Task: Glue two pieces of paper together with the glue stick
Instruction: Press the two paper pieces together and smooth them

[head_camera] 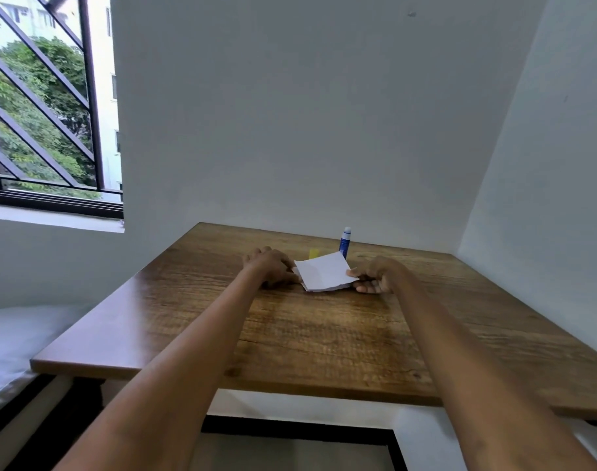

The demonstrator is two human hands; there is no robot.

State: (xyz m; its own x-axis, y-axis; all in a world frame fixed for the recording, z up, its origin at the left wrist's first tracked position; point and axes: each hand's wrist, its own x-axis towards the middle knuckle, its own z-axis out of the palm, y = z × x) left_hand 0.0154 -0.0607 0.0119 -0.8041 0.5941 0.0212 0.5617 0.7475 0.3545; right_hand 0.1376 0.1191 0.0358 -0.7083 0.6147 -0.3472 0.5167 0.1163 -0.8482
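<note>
Both forearms reach across the table (324, 334); my left hand (271, 266) and right hand (375, 277) pinch opposite paper (324, 275) edges, probably aligning them. Glue stick (345, 242) stands uncapped just beyond.

The brown wood-grain counter (324, 334) has a slight sheen; the white paper sheet (324, 271) is matt; the blue glue stick (344, 244) looks like smooth plastic.

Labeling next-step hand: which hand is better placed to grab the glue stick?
Right, probably. The glue stick stands upright just behind the paper, toward its right edge, nearer the right hand. The left hand grips the paper's left edge and could keep it steady.
</note>
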